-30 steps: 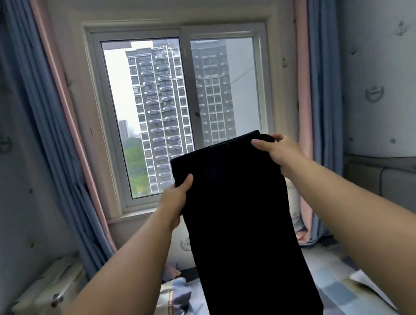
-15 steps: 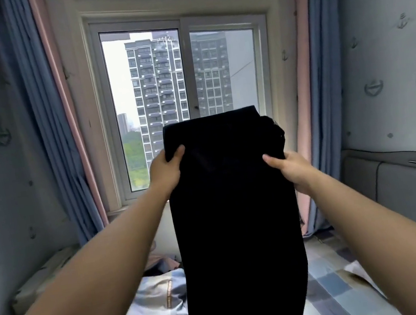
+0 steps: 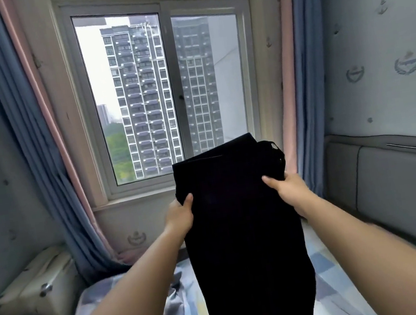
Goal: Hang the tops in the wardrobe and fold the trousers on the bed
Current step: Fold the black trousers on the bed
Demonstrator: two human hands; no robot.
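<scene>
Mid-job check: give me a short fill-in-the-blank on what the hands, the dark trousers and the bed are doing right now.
1. The long black fabric trousers are gripped by ____ hands.
2. The left hand holds the trousers' ____ edge, the right hand the opposite one.
3. The trousers hang lengthwise above the blue-and-white checked bed, in front of the white-framed ____.
4. On each side of it hangs a blue and pink ____.

Missing words: both; left; window; curtain
</scene>
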